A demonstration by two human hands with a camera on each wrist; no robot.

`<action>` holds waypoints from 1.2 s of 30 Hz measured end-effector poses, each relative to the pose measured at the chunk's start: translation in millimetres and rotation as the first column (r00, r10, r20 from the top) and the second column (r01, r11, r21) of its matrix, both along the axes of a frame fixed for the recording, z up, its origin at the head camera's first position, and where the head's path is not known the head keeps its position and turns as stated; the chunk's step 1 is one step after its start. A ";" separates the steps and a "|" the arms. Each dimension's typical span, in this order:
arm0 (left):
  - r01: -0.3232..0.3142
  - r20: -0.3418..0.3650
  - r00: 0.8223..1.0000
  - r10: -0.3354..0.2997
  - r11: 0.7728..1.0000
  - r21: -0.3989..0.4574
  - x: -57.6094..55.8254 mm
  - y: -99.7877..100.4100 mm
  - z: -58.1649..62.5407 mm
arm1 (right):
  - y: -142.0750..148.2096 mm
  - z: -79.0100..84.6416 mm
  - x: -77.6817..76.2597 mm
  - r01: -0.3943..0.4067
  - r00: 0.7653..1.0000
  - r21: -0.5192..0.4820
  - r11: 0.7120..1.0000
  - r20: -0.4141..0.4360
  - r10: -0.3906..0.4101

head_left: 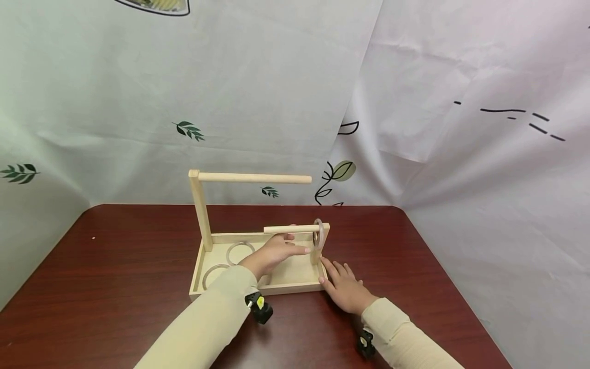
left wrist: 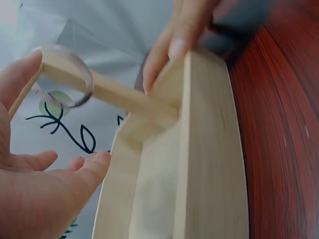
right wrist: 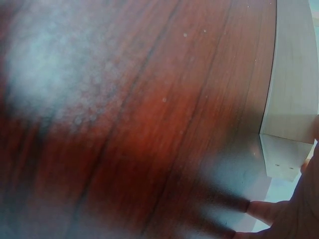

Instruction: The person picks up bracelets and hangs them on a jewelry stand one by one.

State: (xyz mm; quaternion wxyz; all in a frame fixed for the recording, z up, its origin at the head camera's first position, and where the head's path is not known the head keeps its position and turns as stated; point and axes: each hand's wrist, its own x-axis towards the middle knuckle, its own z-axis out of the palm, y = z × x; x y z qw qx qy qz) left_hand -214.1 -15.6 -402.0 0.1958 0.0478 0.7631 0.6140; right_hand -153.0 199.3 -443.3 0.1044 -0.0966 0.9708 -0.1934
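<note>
A pale wooden tray point(head_left: 295, 288) stands on the dark red table point(head_left: 115, 266), with a tall post and long dowel point(head_left: 253, 178) at its left. A short post at its right carries a short dowel point(head_left: 288, 229). A clear ring point(head_left: 318, 233) hangs on the short dowel next to that post, also seen as the ring point(left wrist: 67, 74) in the left wrist view. My left hand point(head_left: 298, 244) reaches over the tray with fingers straight, thumb point(left wrist: 17, 74) just beside the ring, holding nothing. My right hand point(head_left: 343, 287) lies flat on the table, its fingertips point(left wrist: 177, 40) touching the tray's right end.
Two more clear rings point(head_left: 239, 252) point(head_left: 213, 274) lie flat in the tray's left half. A white printed cloth point(head_left: 276, 92) hangs close behind the table. The right wrist view shows the table top point(right wrist: 124, 124) and the tray's corner point(right wrist: 291, 99).
</note>
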 end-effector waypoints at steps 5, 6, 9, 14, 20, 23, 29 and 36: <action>0.029 -0.057 0.998 -0.037 0.991 -0.134 3.6 -14.9 0.0 | -0.2 1.1 1.6 0.002 1.000 -0.004 1.000 0.000 -0.002; 0.033 -0.074 0.996 -0.044 0.989 -0.145 4.6 -17.2 0.2 | -0.1 1.2 2.0 0.002 1.000 -0.007 1.000 -0.003 -0.002; 0.036 -0.107 0.993 -0.056 0.984 -0.177 6.5 -23.5 0.6 | 0.0 1.4 2.6 0.000 1.000 -0.009 1.000 -0.008 0.000; 0.071 -0.121 0.988 -0.101 0.970 -0.231 7.0 -33.9 1.7 | -0.2 1.7 2.5 0.002 1.000 -0.009 1.000 -0.004 -0.002; 0.153 -0.167 0.959 -0.227 0.916 -0.371 7.7 -47.7 5.8 | 0.4 2.5 3.0 0.003 1.000 0.000 1.000 -0.007 -0.003; 0.176 -0.196 0.936 -0.291 0.872 -0.456 8.4 -54.0 8.9 | 0.1 2.8 3.8 -0.002 1.000 -0.003 1.000 -0.012 0.002; 0.198 -0.231 0.892 -0.388 0.796 -0.572 8.7 -62.7 14.5 | -0.8 2.8 4.9 -0.009 1.000 -0.005 1.000 -0.009 0.009; 0.225 -0.244 0.858 -0.452 0.758 -0.612 11.1 -72.1 22.1 | -1.4 1.8 5.1 -0.006 1.000 0.002 1.000 -0.020 0.006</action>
